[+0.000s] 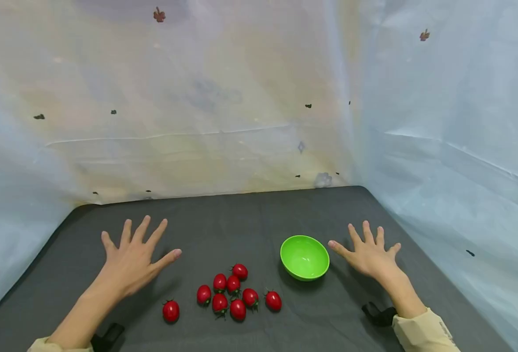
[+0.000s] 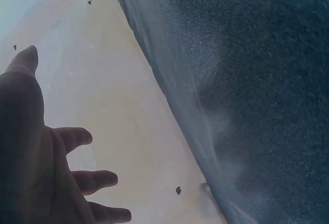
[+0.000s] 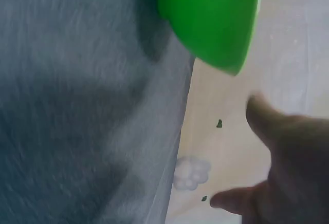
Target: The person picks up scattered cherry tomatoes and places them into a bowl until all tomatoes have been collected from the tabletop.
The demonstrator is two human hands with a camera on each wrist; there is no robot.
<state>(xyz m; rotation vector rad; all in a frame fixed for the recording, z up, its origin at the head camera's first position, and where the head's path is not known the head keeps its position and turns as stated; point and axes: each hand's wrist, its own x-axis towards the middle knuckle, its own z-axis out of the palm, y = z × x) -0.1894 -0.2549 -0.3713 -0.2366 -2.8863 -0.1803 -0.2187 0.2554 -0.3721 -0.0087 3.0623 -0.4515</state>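
Head view, nearest first: two sleeves (image 1: 423,332) come in at the bottom corners, each with a dark wrist strap (image 1: 378,314) beside it. Just past them on the dark counter (image 1: 250,210) lie the tomatoes (image 1: 232,293), small and red with green stalks. One tomato (image 1: 170,311) sits apart on the left, the nearest thing to the left forearm; seven more bunch together in the middle, several touching, and the rightmost (image 1: 273,300) stands slightly off from the bunch.

Beyond the cluster and to its right is the green bowl (image 1: 304,257), upright, with nothing visible inside. It sits between the tomatoes and the right hand (image 1: 370,254), whose thumb tip is just beside the rim, apart from it as far as the view shows. The right wrist view agrees: the bowl (image 3: 211,21) looms close, fingers (image 3: 262,116) straight and holding nothing.

The left hand (image 1: 133,259) lies farther left, fingers spread and released, palm down at counter level; whether it touches the cloth cannot be told. The left wrist view shows its fingers (image 2: 77,136) spread, with no object near them.

So the tomatoes lie between the hands and nearer the body than both palms, a little closer to the left; the bowl belongs to the right side. A pale sheet backdrop (image 1: 223,98) closes the far end.
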